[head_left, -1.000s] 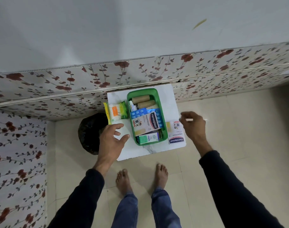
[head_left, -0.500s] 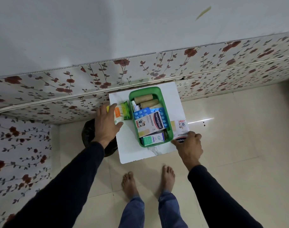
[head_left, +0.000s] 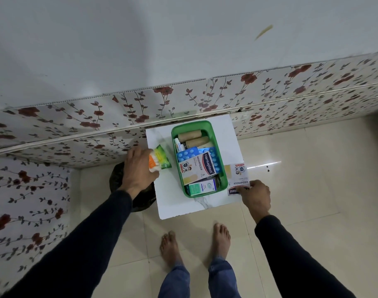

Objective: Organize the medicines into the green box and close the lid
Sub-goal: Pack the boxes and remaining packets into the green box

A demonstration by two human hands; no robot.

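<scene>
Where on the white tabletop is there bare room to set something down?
Free: the near strip of the white tabletop in front of the green box, and the far-right corner. Crowded: beside the box, where left hand and right hand grip packets.

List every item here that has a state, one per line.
green box: open, no lid on, nearly full
Hansaplast box in the green box: lying flat on top
second Hansaplast box: outside on the table, pinched by right hand
cotton swab packet: outside, gripped by left hand
</scene>
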